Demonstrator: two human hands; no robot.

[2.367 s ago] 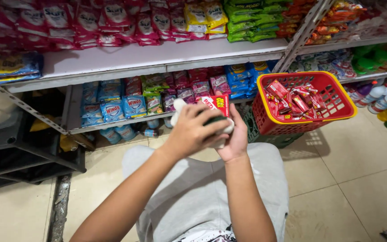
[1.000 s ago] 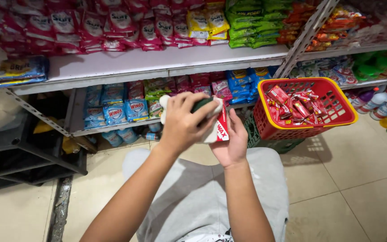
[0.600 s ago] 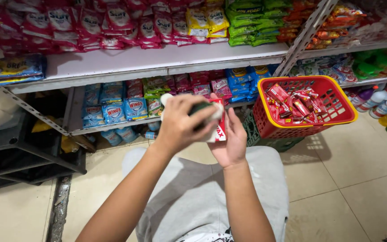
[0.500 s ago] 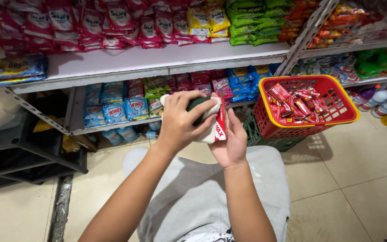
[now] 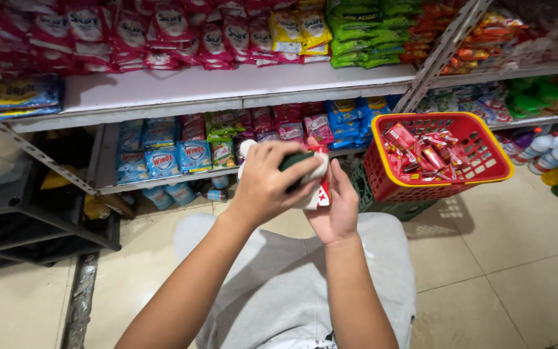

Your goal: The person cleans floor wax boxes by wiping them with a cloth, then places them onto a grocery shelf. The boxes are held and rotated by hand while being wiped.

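At centre of the frame, just above the grey-clad lap [image 5: 279,284], sits a small bundle of red-and-white packets [image 5: 318,187] with a dark green piece [image 5: 297,160] on top, clamped between both hands.

Left hand [image 5: 263,190]: curled closed over the top, fingers wrapped across the dark green piece, a white end poking out past the knuckles at the left.

Right hand [image 5: 336,210]: half open, palm up and cupped beneath, supporting the bundle from below and from the right side.

Compared with a couple of seconds back: bundle lifted a little higher in the frame, and the dark green piece, unseen then, now showing under the left fingers. Over the last half second, hardly any shift, grip and position much the same. Suggests handling of the bundle itself, nothing set down or released.

Just right of the hands, a red plastic basket [image 5: 444,117] holding more red packets, apart from the fingers. Across the upper half, a shelf [image 5: 227,87] stocked with coloured sachets; blue packets [image 5: 169,158] at middle left. At far right, bottles [image 5: 550,158] on the tiled floor [image 5: 485,271].
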